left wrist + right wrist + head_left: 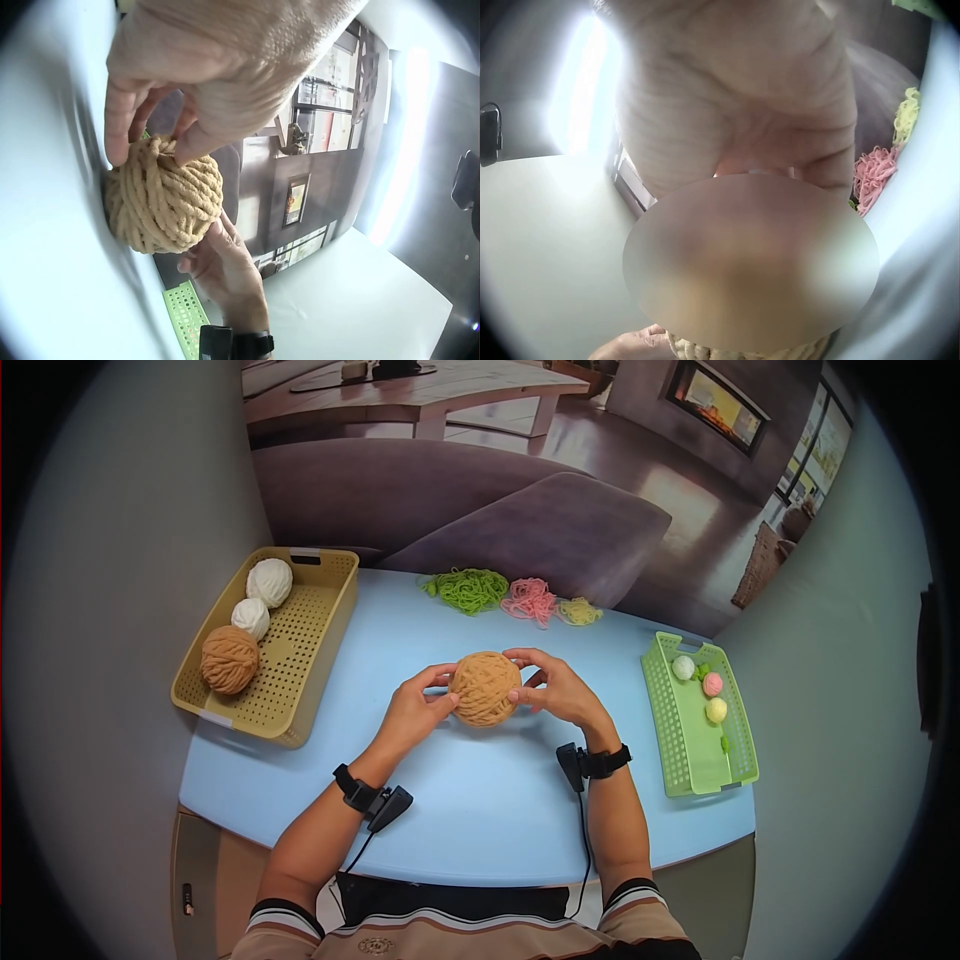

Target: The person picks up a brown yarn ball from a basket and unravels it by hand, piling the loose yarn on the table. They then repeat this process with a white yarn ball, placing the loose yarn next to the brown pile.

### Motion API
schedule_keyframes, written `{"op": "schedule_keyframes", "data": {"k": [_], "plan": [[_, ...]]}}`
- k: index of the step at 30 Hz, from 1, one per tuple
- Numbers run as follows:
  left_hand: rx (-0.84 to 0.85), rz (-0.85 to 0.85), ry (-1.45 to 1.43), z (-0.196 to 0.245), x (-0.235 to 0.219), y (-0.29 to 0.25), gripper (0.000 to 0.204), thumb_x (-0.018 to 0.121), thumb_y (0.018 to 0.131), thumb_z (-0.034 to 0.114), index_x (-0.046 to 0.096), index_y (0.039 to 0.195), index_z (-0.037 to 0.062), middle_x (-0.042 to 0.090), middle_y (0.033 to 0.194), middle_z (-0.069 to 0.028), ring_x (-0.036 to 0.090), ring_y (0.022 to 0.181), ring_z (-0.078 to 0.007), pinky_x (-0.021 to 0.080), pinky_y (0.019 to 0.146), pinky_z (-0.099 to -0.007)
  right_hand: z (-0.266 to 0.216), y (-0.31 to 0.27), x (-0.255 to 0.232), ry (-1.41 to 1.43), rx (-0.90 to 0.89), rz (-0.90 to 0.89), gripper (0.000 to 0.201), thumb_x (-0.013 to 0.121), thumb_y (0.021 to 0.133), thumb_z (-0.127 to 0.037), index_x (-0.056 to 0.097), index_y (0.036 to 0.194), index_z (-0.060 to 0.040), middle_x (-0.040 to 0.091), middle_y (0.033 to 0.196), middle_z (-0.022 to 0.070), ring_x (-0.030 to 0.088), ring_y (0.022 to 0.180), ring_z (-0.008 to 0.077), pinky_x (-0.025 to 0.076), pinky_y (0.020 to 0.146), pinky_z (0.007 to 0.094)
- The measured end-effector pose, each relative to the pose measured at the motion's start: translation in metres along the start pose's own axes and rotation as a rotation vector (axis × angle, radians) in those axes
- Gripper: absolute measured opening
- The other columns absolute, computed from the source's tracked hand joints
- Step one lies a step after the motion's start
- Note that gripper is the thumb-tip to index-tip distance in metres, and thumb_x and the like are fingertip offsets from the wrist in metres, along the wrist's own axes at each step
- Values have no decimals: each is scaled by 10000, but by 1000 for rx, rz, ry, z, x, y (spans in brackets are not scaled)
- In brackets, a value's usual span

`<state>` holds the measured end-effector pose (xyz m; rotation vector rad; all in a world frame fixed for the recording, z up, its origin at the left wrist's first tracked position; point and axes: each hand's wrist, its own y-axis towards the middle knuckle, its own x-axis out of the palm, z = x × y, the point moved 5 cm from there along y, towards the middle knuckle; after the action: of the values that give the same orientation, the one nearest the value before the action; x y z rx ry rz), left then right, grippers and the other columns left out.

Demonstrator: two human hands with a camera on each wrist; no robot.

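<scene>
"Left hand (418, 710) and right hand (557, 690) both have hold of something! What do you see from up by the head?"

"It's a big ball of tan yarn (485, 689), over the middle of the blue surface (450, 810). One hand is on each side. The fingers are bent, just wide enough apart to fit the ball."

"What's around it?"

"Past the ball are three loose heaps: green yarn (470, 591), pink yarn (529, 600) and yellow yarn (579, 611). On the left is a brown basket (325, 660) with a darker brown ball (230, 660) and two white balls (269, 582) inside. On the right is a green basket (684, 735) with little balls, one white, one pink, one yellow."

"And from the left wrist?"

"The left hand is up close. Its thumb and fingertips pinch the ball, and the right hand has the far side. A bit of the green basket peeks out behind. I can't tell if the ball touches the surface."

"How about the right wrist?"

"A big blurry patch covers the middle, so I can't tell what the right fingertips do from there. Some tan strands show at the bottom, with part of the left hand beside them. Pink and yellow heaps are off to the side."
</scene>
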<state>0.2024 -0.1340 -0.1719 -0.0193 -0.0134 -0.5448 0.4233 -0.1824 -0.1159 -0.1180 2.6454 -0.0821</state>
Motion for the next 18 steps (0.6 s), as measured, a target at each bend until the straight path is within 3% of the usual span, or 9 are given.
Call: {"op": "schedule_keyframes", "data": {"k": [8, 13, 16, 18], "plan": [[6, 28, 48, -6, 0, 1, 620, 704, 838, 0, 503, 1424, 15, 618, 1237, -122, 679, 944, -168, 574, 790, -291, 2, 0, 1, -58, -87, -44, 753, 800, 767, -62, 484, 1451, -54, 563, 1312, 109, 623, 938, 163, 580, 814, 291], [43, -19, -37, 3, -2, 2, 593, 689, 841, 21, 488, 1399, 4, 582, 1278, -123, 632, 1056, -180, 547, 892, -327, -9, -1, 4, 21, -203, -6, 589, 707, 779, 47, 578, 1345, -54, 571, 1282, 73, 619, 980, 181, 566, 899, 330], [-70, 23, -135, 12, -14, 0, 588, 734, 843, 117, 505, 1374, 11, 590, 1277, -128, 610, 1101, -197, 528, 933, -361, -8, 2, 9, 69, -251, 24, 476, 696, 798, 64, 627, 1256, -44, 581, 1278, 58, 624, 1029, 180, 568, 916, 331], [92, 78, 10, 5, -16, 5, 601, 753, 849, 186, 516, 1376, 23, 598, 1271, -133, 610, 1098, -207, 522, 935, -364, -7, 4, 14, 85, -261, 35, 414, 705, 807, 61, 652, 1205, -41, 597, 1261, 53, 629, 1042, 181, 570, 923, 330]]}}
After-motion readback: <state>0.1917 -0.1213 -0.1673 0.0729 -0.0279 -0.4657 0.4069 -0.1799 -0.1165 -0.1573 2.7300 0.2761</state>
